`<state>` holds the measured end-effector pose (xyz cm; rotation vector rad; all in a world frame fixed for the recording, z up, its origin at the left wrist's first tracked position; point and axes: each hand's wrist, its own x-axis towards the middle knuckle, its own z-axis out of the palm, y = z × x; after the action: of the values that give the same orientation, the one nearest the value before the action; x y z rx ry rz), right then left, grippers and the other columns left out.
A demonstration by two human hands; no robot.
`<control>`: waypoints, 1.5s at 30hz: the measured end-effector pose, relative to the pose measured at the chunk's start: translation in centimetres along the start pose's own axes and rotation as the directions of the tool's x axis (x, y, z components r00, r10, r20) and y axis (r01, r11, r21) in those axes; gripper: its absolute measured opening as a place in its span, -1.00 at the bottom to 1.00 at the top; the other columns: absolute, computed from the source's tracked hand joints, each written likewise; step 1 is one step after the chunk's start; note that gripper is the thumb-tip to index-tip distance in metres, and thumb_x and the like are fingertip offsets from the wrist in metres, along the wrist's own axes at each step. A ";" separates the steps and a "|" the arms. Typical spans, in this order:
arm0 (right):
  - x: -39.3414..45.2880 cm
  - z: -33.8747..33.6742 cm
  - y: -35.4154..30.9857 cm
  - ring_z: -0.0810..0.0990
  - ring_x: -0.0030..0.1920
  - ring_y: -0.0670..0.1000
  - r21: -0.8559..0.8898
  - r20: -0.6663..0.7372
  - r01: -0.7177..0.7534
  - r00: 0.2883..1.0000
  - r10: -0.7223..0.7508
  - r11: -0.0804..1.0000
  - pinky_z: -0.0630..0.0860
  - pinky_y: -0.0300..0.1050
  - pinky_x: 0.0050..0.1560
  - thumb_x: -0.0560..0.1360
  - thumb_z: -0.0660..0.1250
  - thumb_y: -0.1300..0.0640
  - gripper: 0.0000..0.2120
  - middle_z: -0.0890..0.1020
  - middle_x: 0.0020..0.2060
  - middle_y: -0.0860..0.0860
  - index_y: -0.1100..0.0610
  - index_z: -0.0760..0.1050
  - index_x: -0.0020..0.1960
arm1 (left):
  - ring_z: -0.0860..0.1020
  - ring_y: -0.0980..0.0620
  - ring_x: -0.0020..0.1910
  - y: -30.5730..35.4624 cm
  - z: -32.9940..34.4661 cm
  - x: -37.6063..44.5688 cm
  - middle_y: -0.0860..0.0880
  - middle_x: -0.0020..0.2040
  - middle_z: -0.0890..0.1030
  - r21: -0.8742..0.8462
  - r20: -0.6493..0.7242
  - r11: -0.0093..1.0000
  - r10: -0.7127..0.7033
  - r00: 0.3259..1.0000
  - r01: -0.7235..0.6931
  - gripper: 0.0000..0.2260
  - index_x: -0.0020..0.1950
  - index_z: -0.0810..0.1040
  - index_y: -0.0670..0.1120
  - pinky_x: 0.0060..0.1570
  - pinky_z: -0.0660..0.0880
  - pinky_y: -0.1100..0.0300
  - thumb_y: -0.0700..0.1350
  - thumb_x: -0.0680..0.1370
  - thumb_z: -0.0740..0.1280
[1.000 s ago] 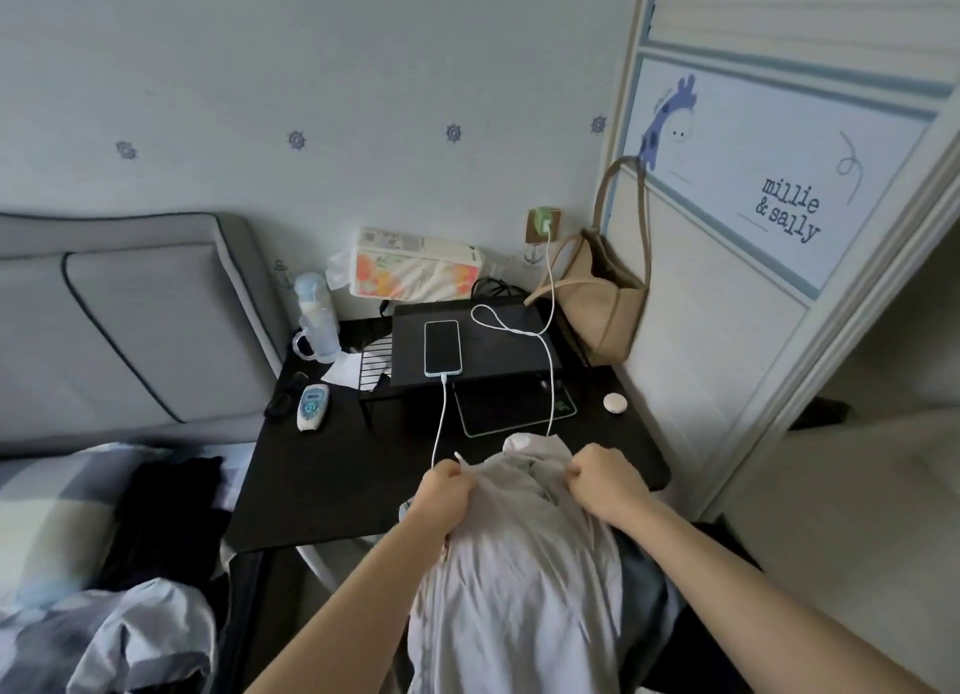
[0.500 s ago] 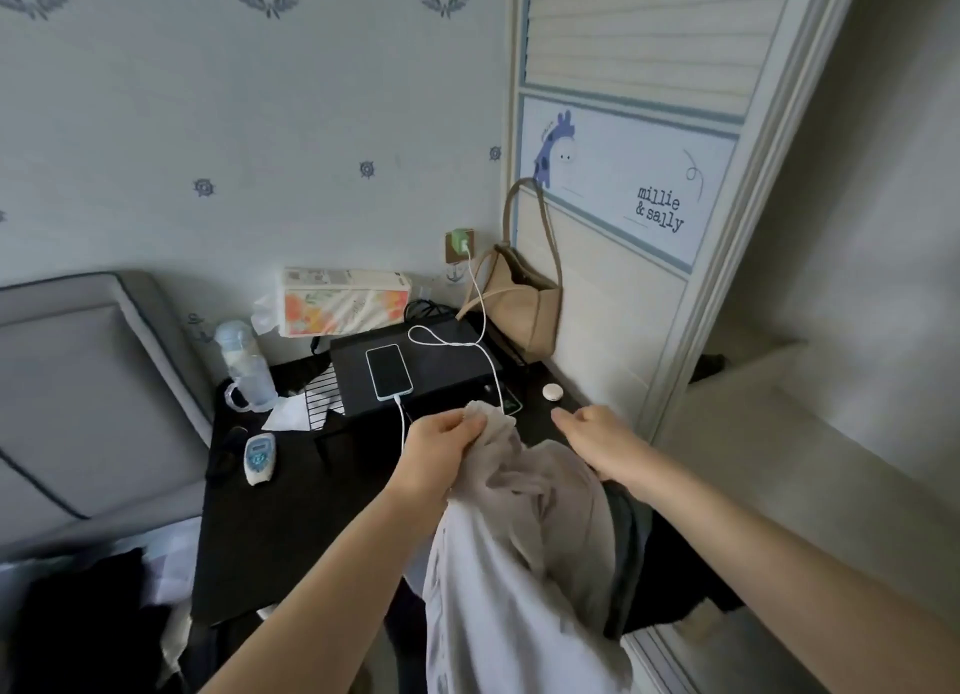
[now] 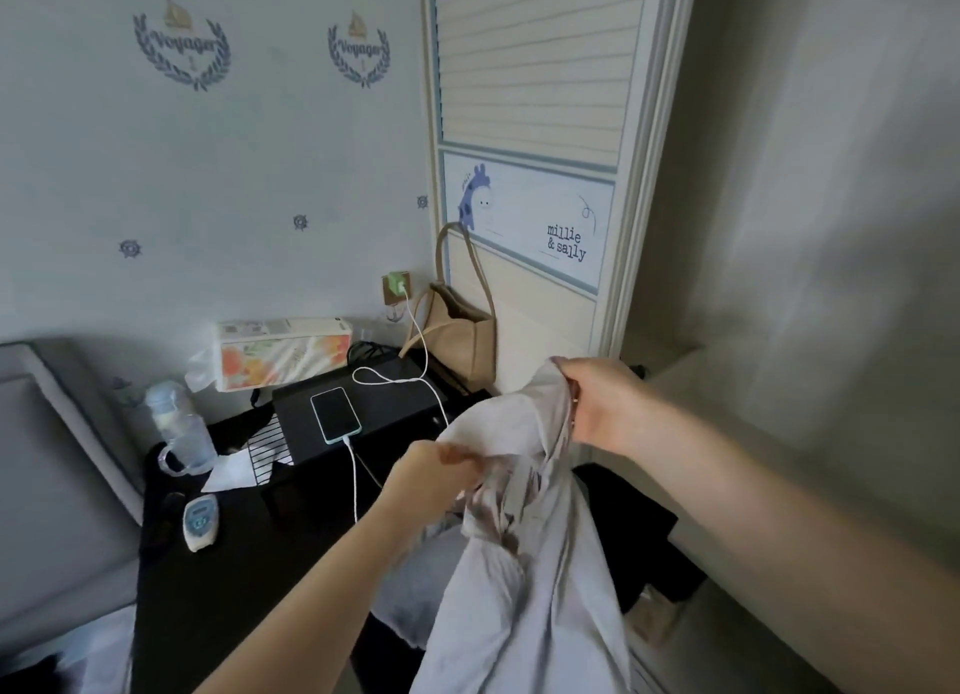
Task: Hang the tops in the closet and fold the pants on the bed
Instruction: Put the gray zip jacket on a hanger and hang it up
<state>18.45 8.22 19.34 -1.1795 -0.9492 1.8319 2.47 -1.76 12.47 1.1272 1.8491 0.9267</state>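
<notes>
Gripping a pale lilac-white cotton top (image 3: pixel 524 579) at its upper edge, both hands appear in the lower centre of the frame. The left hand (image 3: pixel 431 472) has its fingers curled tight on bunched cloth at the centre, while the right hand (image 3: pixel 605 405), higher and to the right, pinches a raised fold with its fingers closed on the fabric. The garment hangs from the two hands down to the bottom edge, in front of a black bedside surface (image 3: pixel 218 579). On that surface, left of centre, lie a turquoise-edged smartphone (image 3: pixel 335 414) on a white charging cable (image 3: pixel 355 478), a clear plastic baby bottle (image 3: pixel 182 428), a flowered tissue pack (image 3: pixel 283 353) and a small white-and-blue handheld device (image 3: pixel 200 522). A tan tote bag (image 3: pixel 460 337) stands against the cream louvred closet door (image 3: pixel 535 122) at upper centre. Dark clothing (image 3: pixel 644 548) lies at lower right beneath the right forearm.
</notes>
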 end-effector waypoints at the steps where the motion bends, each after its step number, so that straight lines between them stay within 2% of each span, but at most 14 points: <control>1: -0.6 0.1 -0.5 0.47 -0.23 0.08 0.072 0.007 0.010 1.000 -0.011 0.997 0.46 -0.03 -0.10 0.57 0.25 0.27 -0.83 0.44 -0.29 0.13 0.23 0.44 -0.20 | 0.61 0.00 -0.07 -0.6 0.5 0.3 0.00 -0.06 0.64 0.126 -0.034 0.992 0.022 0.999 -0.017 -0.74 0.05 0.59 -0.07 -0.15 0.50 0.23 0.07 0.50 0.42; 4: -2.9 0.3 -2.9 0.48 -0.26 0.07 0.150 0.046 0.074 0.996 -0.082 0.986 0.49 -0.03 -0.10 0.59 0.21 0.29 -0.84 0.45 -0.30 0.12 0.21 0.43 -0.17 | 0.50 -0.13 0.22 -0.8 3.3 1.3 -0.12 0.29 0.44 0.090 -0.048 0.994 -0.063 0.997 0.067 -0.37 0.43 0.26 -0.10 0.12 0.48 0.12 0.07 0.47 0.45; 6: -4.1 0.5 -4.5 0.48 -0.29 0.04 0.135 0.094 0.154 0.981 -0.167 0.979 0.49 -0.06 -0.15 0.58 0.17 0.33 -0.80 0.47 -0.31 0.10 0.18 0.43 -0.20 | 0.59 -0.09 0.04 0.2 4.6 1.6 -0.11 0.17 0.54 -0.064 -0.011 0.984 -0.170 0.985 0.169 -0.30 0.46 0.15 -0.06 0.01 0.55 0.05 0.15 0.47 0.41; 12: -6.4 -1.6 -7.5 0.44 -0.36 0.00 0.133 0.213 0.181 0.955 -0.206 0.975 0.44 -0.17 -0.26 0.52 0.17 0.30 -0.77 0.44 -0.40 0.04 0.13 0.40 -0.29 | 0.36 0.03 -0.55 3.2 5.2 1.1 -0.08 -0.39 0.47 -0.547 0.482 0.748 -0.087 0.872 0.377 -0.75 -0.19 0.56 -0.10 -0.46 0.31 0.27 -0.02 0.32 0.56; 17: -6.0 -6.2 -8.3 0.56 -0.24 0.09 -0.332 0.045 0.290 0.955 -0.292 0.898 0.52 -0.15 -0.25 0.42 0.21 0.48 -0.80 0.53 -0.29 0.15 0.23 0.49 -0.18 | 0.42 0.03 -0.47 5.0 5.6 0.5 -0.10 -0.37 0.50 -0.592 0.449 0.759 0.031 0.893 0.272 -0.97 -0.11 0.60 -0.17 -0.42 0.33 0.24 -0.25 0.47 0.41; 21: -5.4 -10.8 -9.6 0.51 -0.25 0.17 -0.922 -0.113 0.175 0.732 -0.672 0.345 0.38 -0.14 -0.35 0.35 0.24 0.40 -0.89 0.50 -0.38 0.14 0.23 0.43 -0.29 | 0.55 -0.05 -0.23 6.6 3.9 1.1 -0.21 -0.14 0.56 -0.633 0.187 0.767 0.020 0.982 0.105 -0.88 0.00 0.56 -0.28 -0.18 0.53 0.15 -0.25 0.62 0.25; 25: -5.4 -13.6 -10.5 0.57 -0.12 0.29 -0.996 -0.013 -0.087 0.470 -0.883 -0.031 0.32 -0.05 -0.28 0.37 0.25 0.38 -0.85 0.55 -0.17 0.20 0.22 0.42 -0.09 | 0.62 -0.14 -0.01 8.8 3.5 1.2 -0.25 0.04 0.61 -0.619 0.001 0.775 0.164 0.986 -0.128 -0.81 0.19 0.52 -0.32 0.00 0.60 0.12 -0.27 0.63 0.22; 28: -5.2 -14.8 -10.7 0.57 -0.09 0.26 -0.948 -0.213 0.089 0.533 -0.819 0.304 0.36 -0.06 -0.21 0.41 0.17 0.41 -0.84 0.55 -0.10 0.26 0.28 0.48 -0.07 | 0.59 -0.14 0.00 10.8 3.6 1.1 -0.25 0.02 0.58 -0.785 -0.013 0.595 0.261 0.965 -0.172 -0.82 0.19 0.48 -0.33 0.16 0.50 -0.03 -0.35 0.60 0.23; 31: -6.0 -14.8 -12.6 0.34 -0.33 -0.04 -0.133 -0.343 0.383 0.848 -0.405 0.914 0.21 -0.18 -0.29 0.29 -0.12 0.49 -0.67 0.32 -0.33 0.02 0.12 0.25 -0.32 | 0.55 -0.10 -0.09 12.4 3.4 1.2 -0.19 -0.07 0.56 -0.840 0.146 0.542 0.257 0.955 -0.017 -0.81 0.08 0.51 -0.26 0.07 0.49 0.01 -0.39 0.53 0.18; 34: -7.0 -15.7 -14.8 0.21 -0.36 -0.06 0.197 -0.234 0.368 0.918 -0.321 0.909 0.18 -0.18 -0.27 0.20 -0.12 0.47 -0.68 0.19 -0.39 -0.05 0.06 0.10 -0.31 | 0.44 -0.02 -0.28 14.0 3.3 1.6 -0.10 -0.26 0.48 -0.753 0.354 0.640 0.198 0.914 0.153 -0.86 -0.25 0.44 -0.16 -0.21 0.40 0.11 -0.33 0.40 0.13; 37: -8.1 -16.1 -16.2 0.26 -0.37 -0.01 -0.123 -0.227 0.433 0.864 -0.450 0.893 0.24 -0.15 -0.30 0.30 0.08 0.40 -0.83 0.27 -0.40 0.05 0.14 0.25 -0.26 | 0.47 -0.01 -0.24 15.6 4.1 2.2 -0.12 -0.23 0.50 -0.519 0.391 0.849 0.139 0.910 0.094 -0.90 -0.24 0.47 -0.13 -0.24 0.39 0.16 -0.21 0.36 0.39; 39: -7.9 -16.6 -16.2 0.34 -0.29 0.01 -0.563 -0.194 0.383 0.800 -0.567 0.732 0.28 -0.13 -0.26 0.37 0.25 0.29 -0.81 0.34 -0.28 0.07 0.13 0.32 -0.06 | 0.53 0.09 -0.19 16.5 5.2 2.9 -0.02 -0.14 0.57 -0.051 0.284 0.990 0.137 0.949 -0.128 -0.54 0.00 0.46 -0.10 -0.35 0.42 0.32 0.01 0.26 0.59; 42: -7.4 -17.5 -14.3 0.39 0.01 0.03 -0.934 -0.041 0.160 0.840 -0.540 0.319 0.39 -0.09 0.03 0.32 0.47 0.03 -0.41 0.34 0.04 0.02 0.02 0.19 0.19 | 0.44 0.22 -0.24 17.4 7.0 3.9 0.12 -0.21 0.49 0.546 0.147 0.755 0.340 0.929 -0.363 -0.42 0.00 0.41 -0.03 -0.44 0.31 0.30 0.23 0.19 0.56; 45: -7.2 -18.1 -11.8 0.47 0.10 0.12 -1.000 -0.030 -0.023 0.857 -0.514 0.020 0.46 -0.08 0.02 0.27 0.49 -0.14 -0.19 0.40 0.14 0.10 0.09 0.20 0.37 | 0.40 0.08 -0.43 17.9 8.4 5.2 0.08 -0.49 0.41 0.604 0.185 0.697 0.349 0.918 -0.387 -0.58 -0.45 0.43 -0.06 -0.46 0.25 0.25 0.19 0.23 0.55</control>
<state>39.77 10.56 26.93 -1.8548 -2.1496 0.2347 14.69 10.77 23.06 1.9797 1.9790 0.4487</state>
